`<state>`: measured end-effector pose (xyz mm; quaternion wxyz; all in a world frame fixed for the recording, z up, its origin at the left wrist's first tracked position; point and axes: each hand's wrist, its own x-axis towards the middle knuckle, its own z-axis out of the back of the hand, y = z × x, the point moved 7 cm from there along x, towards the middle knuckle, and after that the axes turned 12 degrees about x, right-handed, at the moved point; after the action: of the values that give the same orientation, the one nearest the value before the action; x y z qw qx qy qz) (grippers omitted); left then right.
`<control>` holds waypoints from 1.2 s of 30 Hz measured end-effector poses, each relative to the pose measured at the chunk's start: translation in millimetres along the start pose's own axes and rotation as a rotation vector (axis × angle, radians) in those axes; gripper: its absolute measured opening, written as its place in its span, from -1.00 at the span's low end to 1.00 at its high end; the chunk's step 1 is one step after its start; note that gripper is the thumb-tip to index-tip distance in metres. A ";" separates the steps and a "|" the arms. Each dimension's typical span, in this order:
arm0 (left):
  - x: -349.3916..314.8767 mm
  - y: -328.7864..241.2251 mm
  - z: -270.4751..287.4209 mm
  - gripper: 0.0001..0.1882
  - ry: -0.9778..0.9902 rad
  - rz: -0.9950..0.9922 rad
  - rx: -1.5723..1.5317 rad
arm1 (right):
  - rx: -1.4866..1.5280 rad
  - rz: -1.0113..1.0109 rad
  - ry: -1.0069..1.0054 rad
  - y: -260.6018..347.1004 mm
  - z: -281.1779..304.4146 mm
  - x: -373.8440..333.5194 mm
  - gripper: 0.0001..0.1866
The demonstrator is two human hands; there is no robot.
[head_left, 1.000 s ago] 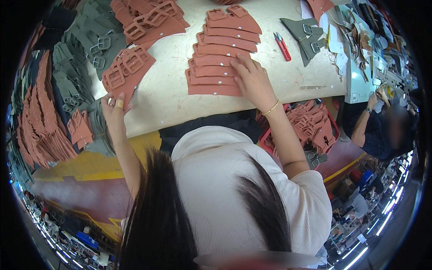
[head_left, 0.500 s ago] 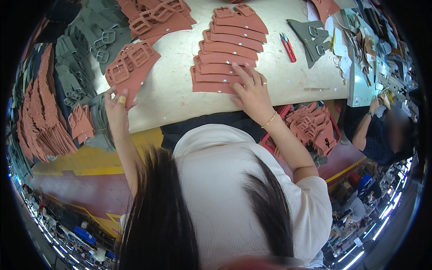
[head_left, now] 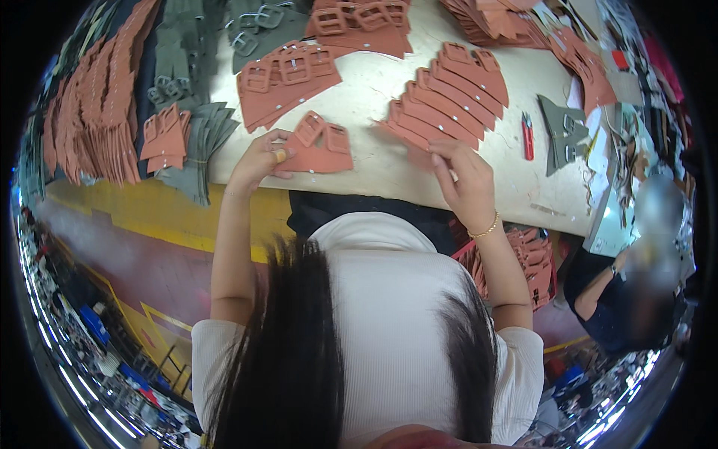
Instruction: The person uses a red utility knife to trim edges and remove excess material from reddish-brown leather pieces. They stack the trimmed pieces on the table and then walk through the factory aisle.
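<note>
a pale, smooth worktop (head_left: 516,185) carried a fanned row of curved, terracotta, leather-like pieces (head_left: 453,101), square-buckled terracotta stacks (head_left: 288,93), dark-green, silver-buckled straps (head_left: 557,138) and slim, red-handled metal snips (head_left: 528,142).

The left hand (head_left: 262,160) holds a buckled orange piece (head_left: 323,159); the right hand (head_left: 469,178) touches a fanned row (head_left: 454,99).

A lane crosses the worktop (head_left: 366,86) toward the near edge, between the left buckled stack (head_left: 280,94) and the fanned row (head_left: 450,99). The left hand (head_left: 260,161) and its buckled piece (head_left: 320,159) narrow the near end from the left; the right hand (head_left: 467,179), from the right. A second passage separates the fanned row from the red snips (head_left: 529,142); a terracotta pile (head_left: 497,28) blocks its far end.
</note>
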<state>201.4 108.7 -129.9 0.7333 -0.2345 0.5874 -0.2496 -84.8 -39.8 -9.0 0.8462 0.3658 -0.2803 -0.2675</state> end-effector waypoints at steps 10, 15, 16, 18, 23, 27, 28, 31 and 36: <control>-16.2 28.5 21.1 -0.42 -0.099 0.070 -0.216 | 0.219 0.309 0.102 68.1 -62.0 61.9 -0.71; -13.8 35.9 22.3 -0.30 -0.099 0.137 -0.327 | 0.181 0.336 0.299 47.1 -137.5 26.6 -0.74; -13.3 35.0 22.4 -0.31 -0.108 0.128 -0.315 | 0.168 0.326 0.367 39.6 -146.6 18.7 -0.75; -12.9 31.4 18.4 -0.34 -0.022 0.104 -0.292 | 0.175 0.341 0.429 28.9 -154.3 6.8 -0.77; -13.7 27.7 15.8 -0.37 0.007 0.033 -0.183 | 0.142 0.324 0.434 18.4 -158.2 -2.7 -0.79; -15.3 30.2 14.0 -0.50 0.005 -0.011 -0.173 | 0.131 0.308 0.396 22.5 -160.5 -0.3 -0.77; -15.8 30.1 13.0 -0.52 0.023 -0.021 -0.141 | 0.132 0.295 0.406 23.2 -161.3 0.4 -0.77; -17.5 29.0 13.6 -0.55 0.007 -0.011 -0.185 | 0.131 0.290 0.415 27.5 -158.5 2.0 -0.77; -29.6 7.6 19.1 -0.53 -0.007 -0.062 -0.141 | 0.109 0.292 0.415 30.8 -139.7 2.3 -0.80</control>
<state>215.3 134.5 -108.9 0.7088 -0.3046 0.5935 -0.2294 18.0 42.3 -65.0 0.8943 0.4136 -0.1644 -0.0459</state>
